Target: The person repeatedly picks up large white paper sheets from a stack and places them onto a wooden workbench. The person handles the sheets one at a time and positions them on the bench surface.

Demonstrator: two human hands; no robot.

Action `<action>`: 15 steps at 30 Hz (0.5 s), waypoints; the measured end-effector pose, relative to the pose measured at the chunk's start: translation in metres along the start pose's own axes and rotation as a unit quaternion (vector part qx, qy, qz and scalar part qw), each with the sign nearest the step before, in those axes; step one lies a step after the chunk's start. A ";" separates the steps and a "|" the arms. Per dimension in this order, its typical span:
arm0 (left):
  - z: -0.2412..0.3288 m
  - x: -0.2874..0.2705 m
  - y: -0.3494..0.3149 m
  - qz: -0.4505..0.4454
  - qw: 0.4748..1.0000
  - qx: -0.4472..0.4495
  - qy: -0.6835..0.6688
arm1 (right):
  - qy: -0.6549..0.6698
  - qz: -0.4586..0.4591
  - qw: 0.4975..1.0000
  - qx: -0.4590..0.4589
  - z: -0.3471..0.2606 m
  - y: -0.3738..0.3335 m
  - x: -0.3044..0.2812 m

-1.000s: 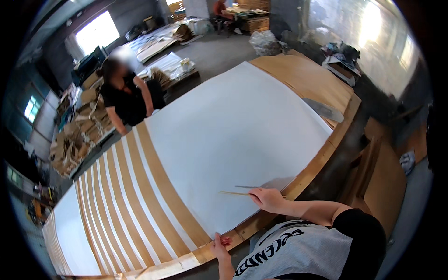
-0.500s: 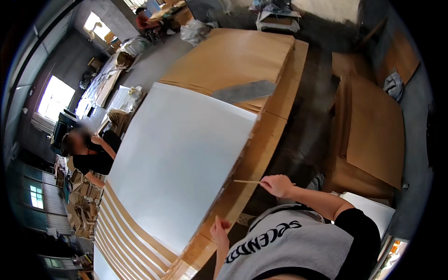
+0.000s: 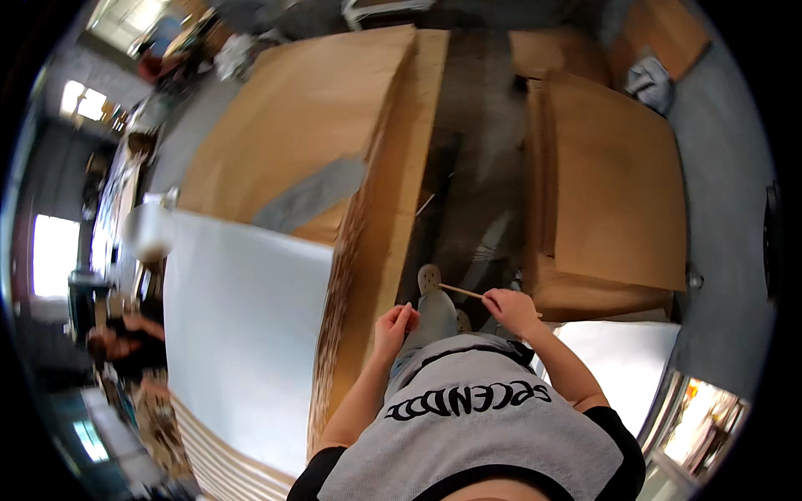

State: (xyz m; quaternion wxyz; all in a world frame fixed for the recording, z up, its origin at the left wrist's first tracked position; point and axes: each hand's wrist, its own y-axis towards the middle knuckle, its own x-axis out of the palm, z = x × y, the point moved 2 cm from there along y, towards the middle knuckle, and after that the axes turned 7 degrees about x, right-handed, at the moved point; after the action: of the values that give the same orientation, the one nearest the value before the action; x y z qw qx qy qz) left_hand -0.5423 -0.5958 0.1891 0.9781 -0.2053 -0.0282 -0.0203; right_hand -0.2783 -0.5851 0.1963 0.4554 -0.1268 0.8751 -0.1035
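My right hand is closed around a thin wooden stick, which points left from my fingers above the floor. My left hand hovers in front of my body with its fingers curled together. Whether anything small is pinched there, I cannot make out. Just left of it runs the layered edge of a tall stack of brown sheets. A large white sheet lies on the stack's nearer part, and a grey flat piece rests beyond it.
Another stack of brown sheets stands on the right, with a grey cloth behind it. White sheets lie close to my right elbow. Across the white sheet, at the left, is another person. Brown strips lie at the lower left.
My view has swung right, away from the white sheet. Both hands are now in front of my body over the floor, the stick still in my right hand. My left hand has moved off the stack's edge.
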 end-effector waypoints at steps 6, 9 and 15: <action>0.021 0.041 0.103 -0.141 0.989 -0.040 0.030 | 0.032 0.021 0.996 0.076 0.021 0.050 -0.017; 0.048 0.067 0.166 -0.173 0.983 -0.049 0.033 | 0.035 0.057 0.989 0.135 0.039 0.084 -0.040; 0.100 0.095 0.291 -0.192 0.981 -0.029 0.023 | 0.070 0.141 0.967 0.199 0.066 0.148 -0.097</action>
State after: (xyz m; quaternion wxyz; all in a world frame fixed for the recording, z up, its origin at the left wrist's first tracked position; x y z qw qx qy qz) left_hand -0.4377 -0.2919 0.1703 0.9499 -0.2240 -0.0435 -0.2134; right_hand -0.1893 -0.4187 0.1904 0.4194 0.0985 0.8755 -0.2188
